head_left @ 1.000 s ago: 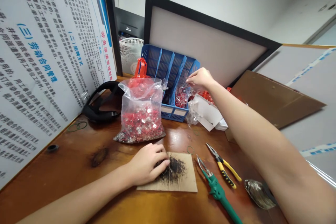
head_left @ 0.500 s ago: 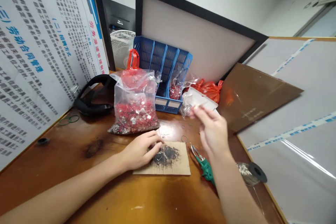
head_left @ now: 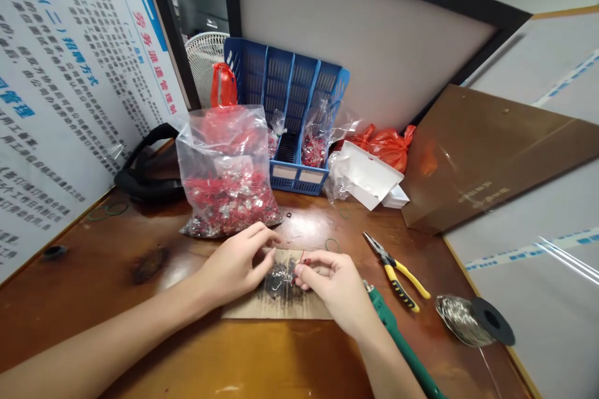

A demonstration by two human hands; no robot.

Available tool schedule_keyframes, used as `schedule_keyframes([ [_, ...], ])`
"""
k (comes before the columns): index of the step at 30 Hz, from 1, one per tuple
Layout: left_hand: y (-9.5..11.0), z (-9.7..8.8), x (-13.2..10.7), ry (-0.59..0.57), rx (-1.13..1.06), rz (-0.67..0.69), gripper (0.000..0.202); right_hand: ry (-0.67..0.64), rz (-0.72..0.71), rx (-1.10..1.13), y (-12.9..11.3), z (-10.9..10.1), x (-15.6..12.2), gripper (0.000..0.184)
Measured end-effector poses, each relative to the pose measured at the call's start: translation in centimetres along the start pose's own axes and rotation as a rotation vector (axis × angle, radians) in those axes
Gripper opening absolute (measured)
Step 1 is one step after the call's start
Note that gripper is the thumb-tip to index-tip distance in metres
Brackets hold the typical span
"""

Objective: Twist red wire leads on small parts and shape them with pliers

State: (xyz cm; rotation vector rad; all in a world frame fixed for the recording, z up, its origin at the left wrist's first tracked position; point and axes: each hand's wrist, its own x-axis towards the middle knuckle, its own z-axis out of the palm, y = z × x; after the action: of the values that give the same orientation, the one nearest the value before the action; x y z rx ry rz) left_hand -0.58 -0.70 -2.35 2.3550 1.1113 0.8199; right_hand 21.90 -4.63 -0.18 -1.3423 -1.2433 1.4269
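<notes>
Hands: two, both over one sheet of cardboard (head_left: 299, 310) at the near middle. Left hand (head_left: 239, 260): loosely curled, thumb and forefinger apart (palm side hidden). Right hand (head_left: 339, 283): thumb and forefinger pinched together on a red piece (head_left: 306, 260), held over the right half of the cardboard; whether more than one is gripped cannot be told. Between the hands lies silvery metal (head_left: 282, 276), count unclear, on a dark patch. To the right: one green-handled tool (head_left: 408, 350), partly behind the right forearm; one pair of pliers (head_left: 387, 258), yellow and black; one wire spool (head_left: 468, 322). Far side: one large clear bag (head_left: 229, 196) of red and silvery parts, one blue rack (head_left: 299, 185) with two smaller clear bags (head_left: 314, 144) inside, two white boxes (head_left: 372, 176). Far left: one black curved band (head_left: 150, 191). Surface: glossy brown wooden table (head_left: 201, 352), with a dark mark left of the cardboard. Room: printed sign (head_left: 93, 50) at left, white fan (head_left: 206, 56) behind the rack, black-framed panel (head_left: 365, 50) beyond, brown board (head_left: 505, 156) leaning at right.
</notes>
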Motion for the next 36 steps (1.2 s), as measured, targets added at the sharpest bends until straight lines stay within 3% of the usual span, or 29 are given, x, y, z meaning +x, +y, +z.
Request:
schedule_keyframes([
  [4,0.9,-0.3,2.3,-0.078,0.221,-0.013,0.022,-0.043,0.005,0.021,0.3,0.4,-0.2,0.024],
  [11,1.9,-1.5,12.0,-0.314,0.648,0.031,0.009,-0.087,-0.002,0.059,0.8,0.5,-0.2,0.020],
  [14,1.5,-1.5,14.0,-0.382,0.750,0.029,0.009,-0.072,-0.018,0.095,0.6,0.2,-0.1,0.021],
  [18,1.4,-1.3,14.1,-0.413,0.817,-0.020,0.018,-0.038,-0.045,0.142,0.3,-0.2,-0.2,0.021],
  [22,2.0,-1.4,13.8,-0.352,0.809,-0.061,0.019,-0.037,-0.055,0.175,0.1,-0.3,-0.3,0.020],
  [32,2.2,-0.5,14.5,-0.322,0.643,-0.071,0.021,-0.032,-0.074,0.223,0.5,-0.7,0.5,0.028],
  [36,3.0,-1.3,15.3,-0.302,0.531,-0.038,0.016,-0.044,-0.073,0.223,0.6,-0.8,0.6,0.033],
])
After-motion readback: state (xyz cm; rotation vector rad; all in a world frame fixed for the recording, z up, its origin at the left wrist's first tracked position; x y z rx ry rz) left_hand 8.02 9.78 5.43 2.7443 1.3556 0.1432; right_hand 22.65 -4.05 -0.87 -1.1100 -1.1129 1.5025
